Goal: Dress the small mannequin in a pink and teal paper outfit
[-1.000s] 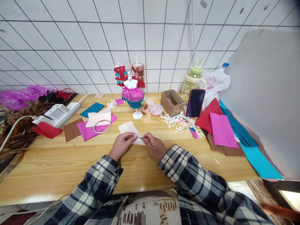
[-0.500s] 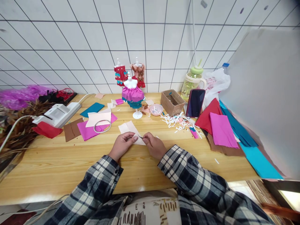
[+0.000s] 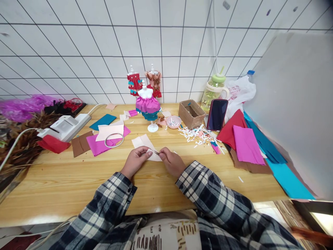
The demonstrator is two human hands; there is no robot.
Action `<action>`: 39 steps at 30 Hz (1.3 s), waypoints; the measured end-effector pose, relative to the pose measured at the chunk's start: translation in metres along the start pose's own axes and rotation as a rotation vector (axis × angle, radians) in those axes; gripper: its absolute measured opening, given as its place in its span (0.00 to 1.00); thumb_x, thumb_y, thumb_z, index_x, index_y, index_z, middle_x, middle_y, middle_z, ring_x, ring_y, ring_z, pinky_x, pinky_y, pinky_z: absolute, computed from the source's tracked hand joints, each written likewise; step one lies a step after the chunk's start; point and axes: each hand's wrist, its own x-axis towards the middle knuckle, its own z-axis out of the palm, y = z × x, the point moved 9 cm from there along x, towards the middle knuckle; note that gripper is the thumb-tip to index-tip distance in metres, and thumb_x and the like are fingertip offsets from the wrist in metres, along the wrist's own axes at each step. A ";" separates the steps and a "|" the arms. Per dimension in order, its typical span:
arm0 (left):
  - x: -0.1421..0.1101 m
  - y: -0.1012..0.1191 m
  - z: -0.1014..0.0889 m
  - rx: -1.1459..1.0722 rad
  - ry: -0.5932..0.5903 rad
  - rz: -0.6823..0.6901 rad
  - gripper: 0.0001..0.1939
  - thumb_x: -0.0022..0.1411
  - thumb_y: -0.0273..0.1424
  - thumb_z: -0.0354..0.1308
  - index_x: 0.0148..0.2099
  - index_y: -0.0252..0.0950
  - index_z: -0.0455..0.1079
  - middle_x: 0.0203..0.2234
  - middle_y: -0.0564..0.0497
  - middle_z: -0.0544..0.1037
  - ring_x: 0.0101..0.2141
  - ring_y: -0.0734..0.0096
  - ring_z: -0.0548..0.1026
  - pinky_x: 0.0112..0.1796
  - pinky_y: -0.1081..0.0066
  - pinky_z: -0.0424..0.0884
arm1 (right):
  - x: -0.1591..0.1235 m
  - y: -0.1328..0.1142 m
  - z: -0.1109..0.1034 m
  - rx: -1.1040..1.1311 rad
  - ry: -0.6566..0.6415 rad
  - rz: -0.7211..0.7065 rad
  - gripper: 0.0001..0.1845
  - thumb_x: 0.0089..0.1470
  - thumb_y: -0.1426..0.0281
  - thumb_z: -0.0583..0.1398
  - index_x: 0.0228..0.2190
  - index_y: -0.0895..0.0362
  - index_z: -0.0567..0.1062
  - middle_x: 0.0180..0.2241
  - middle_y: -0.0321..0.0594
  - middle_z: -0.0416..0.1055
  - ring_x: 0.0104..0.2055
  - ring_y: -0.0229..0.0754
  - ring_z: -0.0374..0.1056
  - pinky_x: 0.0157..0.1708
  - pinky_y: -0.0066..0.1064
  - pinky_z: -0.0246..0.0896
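Observation:
Low over the middle of the table, my left hand (image 3: 136, 160) is closed, its thumb and fingers pinching a small pale cream paper piece (image 3: 149, 150). Just to its right, my right hand (image 3: 171, 161) is closed on a slim dark pair of tweezers (image 3: 156, 152), whose tip points left at the edge of that paper. Beneath both hands lies a larger cream paper sheet (image 3: 142, 140), partly covered by the fingers. Behind it stands a small white dress form (image 3: 145, 91) wearing a magenta and teal paper dress (image 3: 148, 105).
Two more dressed forms, one red (image 3: 133, 81) and one brown (image 3: 154, 80), stand behind. A pink dish (image 3: 173, 121), cardboard box (image 3: 191, 114), scattered white strips (image 3: 195, 134) and phone (image 3: 217, 114) sit right. Left are a tape roll (image 3: 106, 140), coloured papers and a power strip (image 3: 65, 127).
My hands stay almost in place. The tweezers' tip shifts slightly at the paper's edge, and more of the tweezers shows between my hands.

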 end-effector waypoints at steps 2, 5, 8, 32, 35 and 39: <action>0.000 0.000 -0.001 -0.013 0.002 -0.002 0.21 0.46 0.47 0.68 0.33 0.35 0.72 0.27 0.50 0.79 0.28 0.68 0.75 0.33 0.70 0.71 | 0.000 -0.001 -0.001 -0.013 -0.006 -0.008 0.11 0.66 0.62 0.47 0.41 0.51 0.66 0.35 0.35 0.73 0.36 0.42 0.68 0.34 0.29 0.54; -0.001 -0.001 -0.002 -0.030 0.008 -0.002 0.20 0.46 0.46 0.68 0.33 0.35 0.72 0.27 0.51 0.79 0.28 0.69 0.75 0.33 0.70 0.71 | -0.001 -0.002 -0.002 -0.026 -0.009 -0.017 0.11 0.66 0.62 0.47 0.41 0.51 0.66 0.34 0.35 0.73 0.35 0.42 0.68 0.33 0.29 0.53; -0.001 -0.001 -0.005 -0.036 0.027 0.003 0.20 0.47 0.46 0.68 0.33 0.35 0.72 0.26 0.51 0.78 0.28 0.69 0.74 0.33 0.71 0.70 | 0.000 -0.002 -0.003 -0.038 -0.014 -0.015 0.11 0.66 0.62 0.48 0.41 0.52 0.66 0.34 0.36 0.73 0.35 0.42 0.68 0.33 0.29 0.53; 0.000 0.000 0.006 0.098 -0.069 0.071 0.15 0.50 0.42 0.67 0.32 0.35 0.76 0.28 0.50 0.81 0.31 0.67 0.75 0.37 0.69 0.70 | 0.000 -0.004 0.005 -0.065 -0.001 -0.020 0.11 0.66 0.61 0.48 0.43 0.52 0.65 0.35 0.36 0.74 0.35 0.43 0.70 0.33 0.30 0.54; 0.000 0.000 0.007 0.109 -0.077 0.075 0.15 0.50 0.41 0.67 0.32 0.34 0.77 0.28 0.49 0.81 0.31 0.66 0.76 0.38 0.69 0.70 | 0.000 -0.005 0.005 -0.073 -0.003 -0.018 0.11 0.66 0.61 0.48 0.43 0.52 0.65 0.36 0.37 0.74 0.36 0.43 0.70 0.33 0.30 0.55; 0.000 0.000 0.008 0.111 -0.082 0.082 0.15 0.50 0.41 0.67 0.33 0.34 0.77 0.29 0.48 0.81 0.32 0.65 0.76 0.38 0.68 0.70 | -0.001 -0.006 0.005 -0.068 -0.003 -0.013 0.11 0.66 0.61 0.48 0.43 0.52 0.65 0.36 0.37 0.74 0.37 0.43 0.70 0.34 0.30 0.55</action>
